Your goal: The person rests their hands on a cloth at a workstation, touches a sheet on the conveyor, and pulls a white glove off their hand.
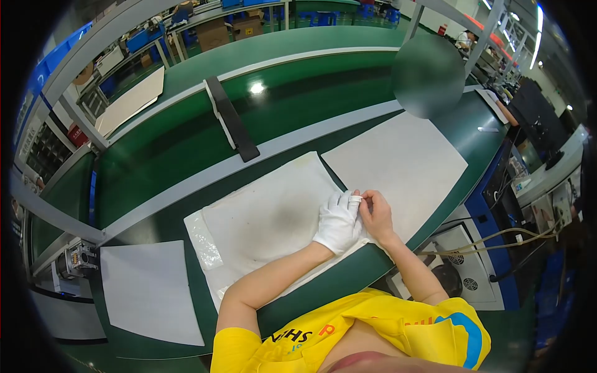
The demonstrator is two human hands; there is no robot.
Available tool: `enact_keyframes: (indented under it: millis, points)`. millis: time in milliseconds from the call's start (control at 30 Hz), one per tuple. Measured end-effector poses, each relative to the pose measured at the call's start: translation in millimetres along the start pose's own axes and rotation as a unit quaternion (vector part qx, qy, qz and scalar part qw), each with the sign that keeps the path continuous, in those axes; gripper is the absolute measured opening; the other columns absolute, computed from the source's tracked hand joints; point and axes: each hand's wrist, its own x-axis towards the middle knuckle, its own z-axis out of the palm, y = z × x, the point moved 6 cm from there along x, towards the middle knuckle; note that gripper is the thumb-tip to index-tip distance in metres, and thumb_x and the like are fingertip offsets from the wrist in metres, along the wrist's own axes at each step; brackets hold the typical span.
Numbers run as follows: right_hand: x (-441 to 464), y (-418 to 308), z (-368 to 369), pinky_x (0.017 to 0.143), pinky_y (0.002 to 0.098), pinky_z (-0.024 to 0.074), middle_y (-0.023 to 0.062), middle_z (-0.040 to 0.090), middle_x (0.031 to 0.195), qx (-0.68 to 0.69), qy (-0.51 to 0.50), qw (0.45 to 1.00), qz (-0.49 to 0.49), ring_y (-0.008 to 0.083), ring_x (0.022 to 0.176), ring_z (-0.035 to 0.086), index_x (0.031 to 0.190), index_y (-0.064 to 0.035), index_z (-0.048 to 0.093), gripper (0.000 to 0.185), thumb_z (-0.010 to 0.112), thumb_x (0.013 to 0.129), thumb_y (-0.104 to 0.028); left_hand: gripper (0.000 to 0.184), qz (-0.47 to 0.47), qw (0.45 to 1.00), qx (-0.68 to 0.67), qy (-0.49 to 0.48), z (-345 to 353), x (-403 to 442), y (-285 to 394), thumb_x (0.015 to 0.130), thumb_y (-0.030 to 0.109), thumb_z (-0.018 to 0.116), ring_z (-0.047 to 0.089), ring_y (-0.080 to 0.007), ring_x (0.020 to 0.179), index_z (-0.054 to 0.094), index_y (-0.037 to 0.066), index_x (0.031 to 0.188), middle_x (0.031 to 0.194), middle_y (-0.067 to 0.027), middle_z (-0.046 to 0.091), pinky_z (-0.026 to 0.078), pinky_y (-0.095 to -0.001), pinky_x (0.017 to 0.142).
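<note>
My left hand (337, 227) wears a white glove (333, 236) and is stretched out flat, palm down, over the right part of a white padded sheet (273, 217). Bare and close beside it, my right hand (377, 217) has its thumb and fingers pinched at a fingertip of that glove. Shiny clear plastic (203, 239) runs along the sheet's left edge. To the right lies a large flat pale sheet (404, 161), partly behind my right hand and forearm.
Another pale sheet (149, 292) lies at the left of the green table (298, 301). A dark bar (231, 118) spans the green conveyor (323, 93) beyond the metal rail. Cables (497, 239) and equipment stand at the right. A person (465, 40) is in the far background.
</note>
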Motion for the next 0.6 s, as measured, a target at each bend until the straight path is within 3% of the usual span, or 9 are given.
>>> enact_keyframes:
  millis: [267, 600]
  points:
    - [2, 9, 1, 0.062, 0.0288, 0.0516, 0.0098, 0.062, 0.079, 0.082, 0.002, 0.995, 0.059, 0.0209, 0.066, 0.062, 0.096, -0.0011, 0.054, 0.012, 0.057, 0.085, -0.006, 0.056, -0.007, 1.0, -0.013, 0.003, 2, -1, -3, 0.076, 0.02, 0.057, 0.05, -0.0342, 0.1, 0.044, -0.003, 0.125, 0.114, -0.017, 0.054, 0.041, -0.0456, 0.084]
    - [6, -11, 1, 0.058, 0.0286, 0.0489, 0.0085, 0.062, 0.078, 0.024, -0.022, 0.999, -0.037, 0.0203, 0.063, 0.06, 0.105, -0.0083, 0.062, 0.025, 0.057, 0.082, -0.001, 0.047, -0.003, 1.0, -0.017, 0.012, 4, -1, -4, 0.075, 0.02, 0.057, 0.05, -0.0351, 0.099, 0.049, -0.001, 0.116, 0.108, -0.0177, 0.054, 0.041, -0.046, 0.083]
